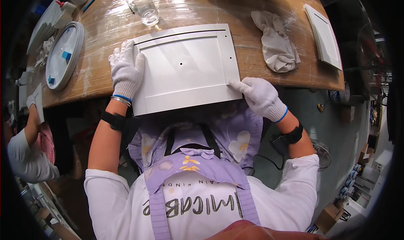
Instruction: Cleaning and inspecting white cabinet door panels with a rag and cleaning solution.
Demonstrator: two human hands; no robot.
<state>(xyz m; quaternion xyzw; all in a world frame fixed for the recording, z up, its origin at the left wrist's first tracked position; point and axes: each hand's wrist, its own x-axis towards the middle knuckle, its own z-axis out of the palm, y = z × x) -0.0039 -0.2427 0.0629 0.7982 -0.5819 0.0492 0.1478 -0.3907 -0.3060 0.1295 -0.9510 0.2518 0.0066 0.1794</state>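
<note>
Head view | white panel centre-frame, overhanging front edge of worktop | left hand: grip wide, left edge | right hand: right edge, grip unclear | worktop gap before cloth, upper right

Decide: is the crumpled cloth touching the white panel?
No, the cloth lies right of the panel, with tabletop showing between them.

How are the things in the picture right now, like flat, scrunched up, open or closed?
Big white panel, framed side up, near edge sticking out past the table
Left hand, gloved, open, resting on the panel's left edge
Right hand, gloved, a fingertip at the panel's right edge
Cloth, crumpled
Clear cup, standing; can't tell if it's full
Round white lid, lying with blue blocks on it
Second panel, lying near the table's right end
</note>
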